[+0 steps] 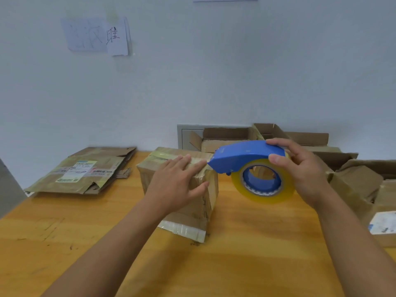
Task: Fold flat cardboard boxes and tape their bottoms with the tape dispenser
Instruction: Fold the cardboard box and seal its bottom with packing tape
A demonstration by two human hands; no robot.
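The step in hand looks like the taping of the bottom seam. The cardboard box (182, 189) stands on the wooden table (64, 243), near its middle, w/ the closed flaps facing up. The left hand (177, 183) lies flat on top of the box, fingers straight and spread, pressing the flaps down near the right edge. The right hand (300, 170) grasps the tape dispenser (246, 157): the thumb is curled on the yellow tape roll (265, 181), the other fingers go over the blue cover. The nose of the dispenser touches the top right corner of the box, just beside the left fingertips.

Flat boxes (83, 170) wait at the left, and open boxes (353, 179) stand at the right and behind.

Next move, prob.: pull the dispenser along or down over the edge so the tape sticks, while the left hand holds the flaps, then tilt the blade to cut. Whether the tape end is already stuck to the box cannot be told.
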